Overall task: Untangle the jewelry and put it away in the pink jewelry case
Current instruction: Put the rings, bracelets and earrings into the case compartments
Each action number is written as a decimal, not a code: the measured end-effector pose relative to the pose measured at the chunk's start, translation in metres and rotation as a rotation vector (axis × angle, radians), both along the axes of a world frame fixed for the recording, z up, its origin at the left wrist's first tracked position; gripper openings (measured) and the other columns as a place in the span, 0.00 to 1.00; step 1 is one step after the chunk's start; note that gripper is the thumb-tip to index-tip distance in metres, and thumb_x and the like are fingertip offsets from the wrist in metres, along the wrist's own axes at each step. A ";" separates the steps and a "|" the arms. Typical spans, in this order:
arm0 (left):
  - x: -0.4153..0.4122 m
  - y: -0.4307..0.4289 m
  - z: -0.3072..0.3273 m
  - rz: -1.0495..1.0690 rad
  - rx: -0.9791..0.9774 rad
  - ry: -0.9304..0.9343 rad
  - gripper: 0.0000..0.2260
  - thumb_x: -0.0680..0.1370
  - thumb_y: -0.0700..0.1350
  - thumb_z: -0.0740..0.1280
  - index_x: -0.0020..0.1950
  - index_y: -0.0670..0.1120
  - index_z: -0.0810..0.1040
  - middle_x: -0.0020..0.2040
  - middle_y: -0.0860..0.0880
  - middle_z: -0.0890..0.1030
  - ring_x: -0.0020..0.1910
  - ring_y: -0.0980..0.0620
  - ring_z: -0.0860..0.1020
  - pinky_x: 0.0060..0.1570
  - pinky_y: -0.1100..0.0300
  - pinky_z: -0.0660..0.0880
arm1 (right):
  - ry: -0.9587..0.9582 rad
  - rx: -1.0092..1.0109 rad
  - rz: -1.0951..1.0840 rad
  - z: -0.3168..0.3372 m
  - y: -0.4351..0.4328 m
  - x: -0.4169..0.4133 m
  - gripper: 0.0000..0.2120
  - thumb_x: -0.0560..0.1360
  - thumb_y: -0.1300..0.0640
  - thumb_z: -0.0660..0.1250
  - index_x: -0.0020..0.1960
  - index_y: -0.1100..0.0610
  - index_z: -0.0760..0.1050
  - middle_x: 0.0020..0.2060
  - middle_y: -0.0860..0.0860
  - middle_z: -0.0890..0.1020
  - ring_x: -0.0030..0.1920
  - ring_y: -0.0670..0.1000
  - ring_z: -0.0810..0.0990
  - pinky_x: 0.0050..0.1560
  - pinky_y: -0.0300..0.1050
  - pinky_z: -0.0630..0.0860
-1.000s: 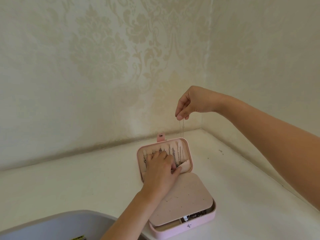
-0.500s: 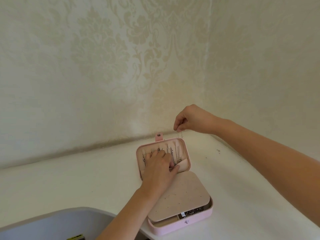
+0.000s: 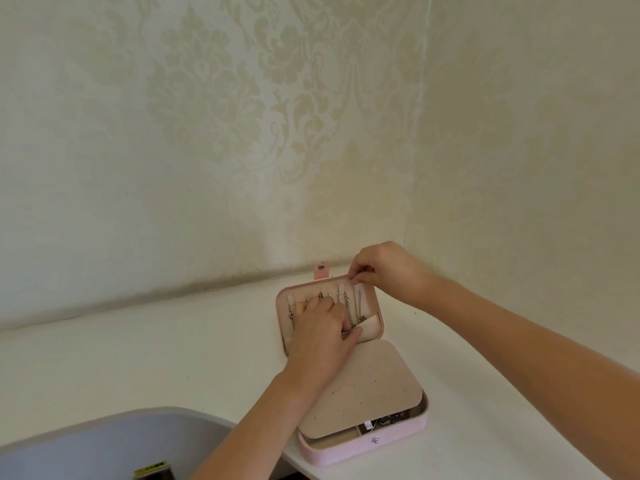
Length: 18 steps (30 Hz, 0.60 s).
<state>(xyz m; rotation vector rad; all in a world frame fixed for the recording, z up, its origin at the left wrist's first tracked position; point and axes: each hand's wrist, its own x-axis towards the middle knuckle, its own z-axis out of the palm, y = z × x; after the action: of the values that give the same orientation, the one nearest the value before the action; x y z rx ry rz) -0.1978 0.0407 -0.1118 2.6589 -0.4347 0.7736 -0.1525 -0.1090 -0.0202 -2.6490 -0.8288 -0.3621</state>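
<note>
Cream damask wallpaper [image 3: 242, 133] covers both walls of the corner, and a white countertop [image 3: 138, 358] runs beneath it. At the lower left a grey rounded basin [image 3: 104, 441] cuts into view, with a small yellow and black object [image 3: 152, 471] at the bottom edge, too cropped to identify. The left forearm passes over the basin's rim.

The pink rectangular jewelry case [image 3: 398, 441] sits open on the countertop near the corner. Its lid [image 3: 373, 306] leans back toward the wall, and a pink snap tab [image 3: 322, 270] stands above the top edge. The left hand [image 3: 320, 332] lies across the lid's cream lining and hides much of it. Its fingers are bent down onto the hanging pieces and the thumb lies at the edge of the lining's pocket [image 3: 370, 329], but I cannot tell whether they grip anything. The right hand [image 3: 388, 268] is at the lid's upper right corner, thumb and fingertips closed tightly on the top of a thin silver chain [image 3: 360, 301], which hangs down the lining at the right end of the row. Beside it, other silver chains [image 3: 348, 306] hang from small hooks toward the pocket.

In the base, a flat beige earring panel [image 3: 363, 382] covers the compartments. Through the gap at its front right corner a dark tangle of jewelry [image 3: 393, 418] shows. A metal snap stud [image 3: 375, 440] sits on the front wall.
</note>
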 end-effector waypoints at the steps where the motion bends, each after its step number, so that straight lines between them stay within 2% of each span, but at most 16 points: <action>1: 0.001 0.000 -0.001 0.002 -0.004 -0.010 0.11 0.71 0.53 0.71 0.35 0.50 0.74 0.38 0.52 0.75 0.42 0.48 0.73 0.46 0.56 0.60 | -0.024 -0.001 -0.005 -0.001 0.000 -0.001 0.07 0.75 0.62 0.67 0.50 0.59 0.82 0.46 0.52 0.83 0.45 0.48 0.77 0.46 0.37 0.69; 4: 0.000 0.000 -0.002 0.001 -0.019 -0.021 0.11 0.71 0.53 0.71 0.34 0.50 0.73 0.37 0.53 0.75 0.42 0.49 0.72 0.46 0.56 0.61 | -0.079 0.029 -0.022 -0.006 0.000 -0.003 0.07 0.75 0.61 0.67 0.49 0.58 0.83 0.46 0.53 0.82 0.46 0.51 0.78 0.45 0.41 0.70; 8: 0.001 0.000 -0.003 -0.002 -0.031 -0.030 0.11 0.70 0.53 0.72 0.33 0.50 0.74 0.36 0.53 0.74 0.40 0.49 0.72 0.46 0.56 0.62 | -0.172 0.118 -0.037 -0.017 0.001 -0.003 0.06 0.74 0.62 0.69 0.46 0.56 0.84 0.43 0.51 0.81 0.39 0.46 0.72 0.35 0.30 0.62; 14: 0.000 0.001 -0.001 -0.042 -0.036 -0.037 0.10 0.72 0.52 0.70 0.34 0.50 0.74 0.36 0.53 0.74 0.41 0.51 0.72 0.48 0.57 0.62 | -0.153 0.272 -0.119 -0.026 0.001 0.004 0.02 0.70 0.61 0.73 0.41 0.56 0.81 0.36 0.46 0.77 0.37 0.45 0.73 0.36 0.34 0.65; 18: -0.006 -0.002 0.003 -0.063 -0.076 -0.088 0.10 0.70 0.51 0.60 0.28 0.52 0.69 0.29 0.58 0.69 0.33 0.54 0.72 0.42 0.60 0.62 | -0.077 0.356 -0.136 -0.027 0.004 0.007 0.03 0.69 0.62 0.74 0.39 0.57 0.81 0.35 0.45 0.76 0.34 0.41 0.73 0.37 0.30 0.67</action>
<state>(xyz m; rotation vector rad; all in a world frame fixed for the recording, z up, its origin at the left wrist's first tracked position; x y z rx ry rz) -0.2036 0.0385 -0.1091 2.5353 -0.4992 0.8718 -0.1460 -0.1045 -0.0471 -2.3735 -0.5470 -0.5900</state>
